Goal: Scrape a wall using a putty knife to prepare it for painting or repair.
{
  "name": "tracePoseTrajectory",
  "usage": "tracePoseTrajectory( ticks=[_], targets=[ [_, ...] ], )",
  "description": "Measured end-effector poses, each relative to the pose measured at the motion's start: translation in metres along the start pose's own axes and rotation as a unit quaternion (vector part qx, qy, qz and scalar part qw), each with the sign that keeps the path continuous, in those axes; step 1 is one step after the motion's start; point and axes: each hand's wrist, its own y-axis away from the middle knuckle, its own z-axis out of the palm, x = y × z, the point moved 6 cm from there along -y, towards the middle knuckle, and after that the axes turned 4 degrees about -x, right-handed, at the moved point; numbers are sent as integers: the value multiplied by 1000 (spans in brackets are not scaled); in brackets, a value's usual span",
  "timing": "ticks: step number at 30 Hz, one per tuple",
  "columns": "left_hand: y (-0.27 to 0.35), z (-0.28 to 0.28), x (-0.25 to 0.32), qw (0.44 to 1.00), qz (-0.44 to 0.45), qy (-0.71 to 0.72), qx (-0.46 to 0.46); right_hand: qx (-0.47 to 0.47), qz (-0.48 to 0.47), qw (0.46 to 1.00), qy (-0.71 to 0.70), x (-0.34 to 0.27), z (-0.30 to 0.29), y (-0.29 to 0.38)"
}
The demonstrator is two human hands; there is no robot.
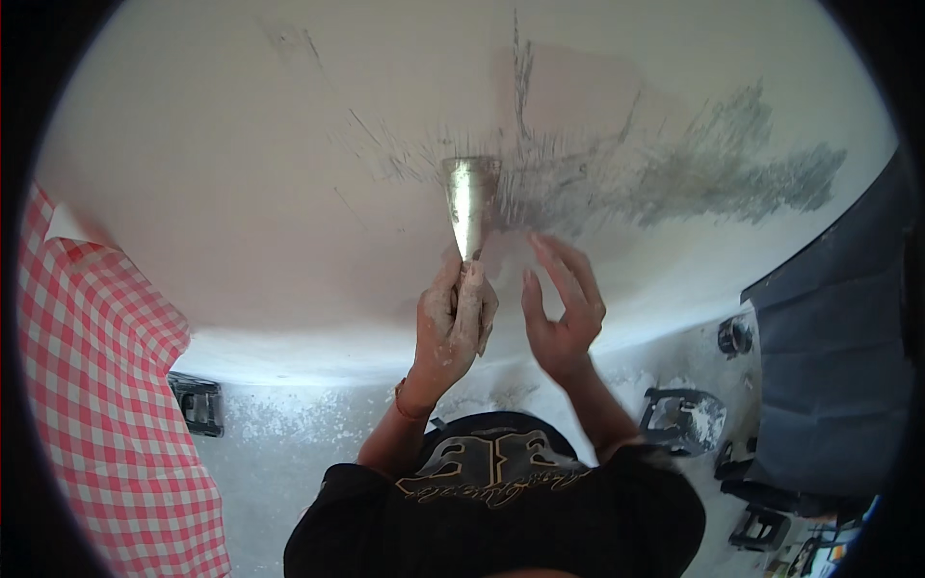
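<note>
My left hand [452, 318], whitened with powder, grips the handle of a putty knife [471, 195]. The metal blade points away from me and appears to meet a pale wall [289, 238]. Around its wide end the wall carries dark streaks and scratches, with a broad grey smear [730, 173] off to the right. My right hand [567, 311] is raised beside the knife, fingers apart, holding nothing. Whether its fingertips touch the wall cannot be made out. The knife's handle is mostly hidden inside my left fist.
A red-and-white checked cloth [108, 390] hangs at the left, partly over a dark stool [199, 404]. White flecks lie on the grey floor [289, 469]. On the right are a dark cover [831, 376], another stool [683, 420] and a small dark container [735, 336].
</note>
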Motion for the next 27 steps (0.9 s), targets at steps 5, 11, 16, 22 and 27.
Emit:
tracePoseTrajectory(
  ticks=[5, 11, 16, 22, 27],
  targets=[
    [1, 9, -4, 999, -1, 51, 14, 3, 213, 946, -243, 20, 15, 14],
    [6, -25, -4, 986, 22, 7, 166, -218, 155, 943, -196, -14, 47, -3],
    [13, -46, 7, 971, 72, -131, 188, -276, 231, 890, -281, -12, 78, 38],
    [13, -51, 9, 989, 23, -102, 105, -202, 289, 880, -317, -12, 77, 45],
    [8, -49, 1, 997, 22, -73, 28, -93, 266, 942, -185, -24, 60, 37]
  ],
)
